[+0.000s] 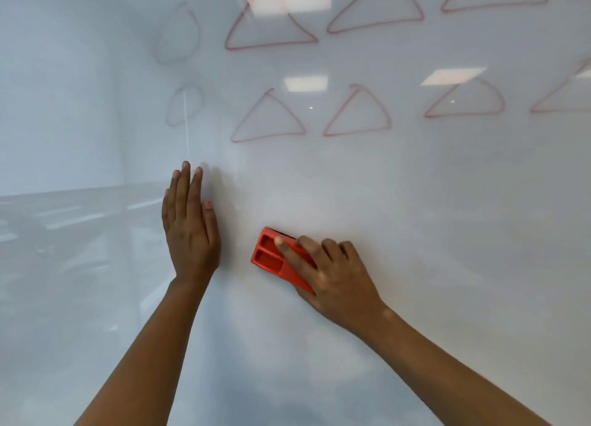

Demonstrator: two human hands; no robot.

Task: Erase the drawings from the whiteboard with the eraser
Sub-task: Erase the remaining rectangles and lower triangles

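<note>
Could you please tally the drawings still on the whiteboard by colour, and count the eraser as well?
Red triangles: 8 (two cut off at the right edge)
Faint grey outlines: 2
Red eraser: 1
Total: 11

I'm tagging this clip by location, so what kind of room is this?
Probably an office meeting room or classroom: a large glossy whiteboard with red marker triangles, and reflections of square ceiling light panels in it. Little else of the room shows.
</note>
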